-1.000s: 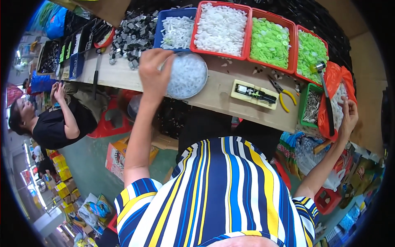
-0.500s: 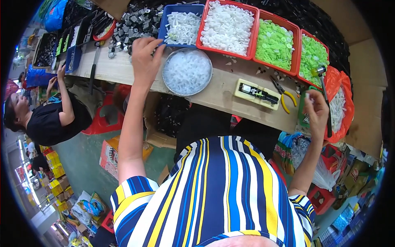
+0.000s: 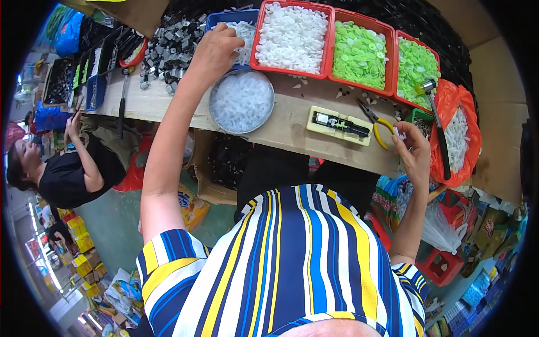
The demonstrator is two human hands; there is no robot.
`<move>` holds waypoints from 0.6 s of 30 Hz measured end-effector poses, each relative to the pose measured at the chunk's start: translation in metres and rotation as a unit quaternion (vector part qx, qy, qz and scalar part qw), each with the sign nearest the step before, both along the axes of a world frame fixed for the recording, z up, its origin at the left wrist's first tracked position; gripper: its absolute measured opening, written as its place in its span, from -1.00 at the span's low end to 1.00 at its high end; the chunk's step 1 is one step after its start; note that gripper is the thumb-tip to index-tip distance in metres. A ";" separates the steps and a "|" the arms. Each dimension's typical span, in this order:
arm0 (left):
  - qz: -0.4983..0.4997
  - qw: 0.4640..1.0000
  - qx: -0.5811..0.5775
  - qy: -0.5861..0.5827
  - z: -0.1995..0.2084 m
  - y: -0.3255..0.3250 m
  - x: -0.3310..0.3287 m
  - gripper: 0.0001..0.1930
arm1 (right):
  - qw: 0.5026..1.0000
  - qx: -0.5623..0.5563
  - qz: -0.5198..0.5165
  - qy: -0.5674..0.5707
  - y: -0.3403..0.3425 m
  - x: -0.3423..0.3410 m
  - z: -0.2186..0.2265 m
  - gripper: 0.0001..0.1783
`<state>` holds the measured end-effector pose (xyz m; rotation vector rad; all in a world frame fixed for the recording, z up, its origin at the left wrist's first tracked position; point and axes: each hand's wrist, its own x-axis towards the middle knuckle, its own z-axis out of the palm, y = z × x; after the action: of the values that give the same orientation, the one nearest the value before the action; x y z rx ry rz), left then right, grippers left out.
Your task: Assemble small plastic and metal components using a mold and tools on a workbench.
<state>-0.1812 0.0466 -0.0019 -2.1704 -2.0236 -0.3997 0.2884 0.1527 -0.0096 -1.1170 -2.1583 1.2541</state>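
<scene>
My left hand [image 3: 216, 53] reaches over the near left side of a blue tray [image 3: 209, 24] of small white plastic pieces [image 3: 245, 32]. Its fingers are curled together, and whatever may lie between them is hidden. At the right, my right hand [image 3: 414, 149] pinches a small white plastic part [image 3: 400, 134] just past the yellow handles of the pliers [image 3: 380, 130]. Left of the pliers, a cream block-shaped fixture [image 3: 314, 130] lies on the bench, with a black and white assembly [image 3: 341, 124] set in it.
A round dish [image 3: 242, 101] of translucent pieces stands before the blue tray. Red trays hold white pieces [image 3: 292, 36] and green discs [image 3: 359, 53]. A hammer [image 3: 441, 126] leans by an orange bag [image 3: 469, 163]. Metal-and-black parts [image 3: 171, 50] are heaped left; a co-worker [image 3: 73, 163] sits beyond.
My left hand has moved up from the bench beside the tray to over it, fingers curling in. My right hand has shifted left toward the pliers. The whole view has shifted slightly.
</scene>
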 end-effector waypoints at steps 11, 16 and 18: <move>0.204 0.902 0.122 -0.360 0.018 -0.048 0.013 -0.78 | 1.000 0.022 -0.007 -0.022 -0.002 -0.011 0.008 -0.76; 0.144 0.939 0.110 -0.293 0.003 -0.086 0.027 -0.80 | 1.000 0.007 -0.004 -0.019 -0.005 -0.020 0.011 -0.75; 0.145 0.948 0.097 -0.266 -0.005 -0.094 0.032 -0.80 | 0.999 0.021 0.010 -0.024 -0.005 -0.023 0.010 -0.74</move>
<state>-0.1496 -0.0469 -0.0070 -1.7333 -2.3886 -1.1878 0.2649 0.1478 0.0008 -1.1203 -2.2259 1.1969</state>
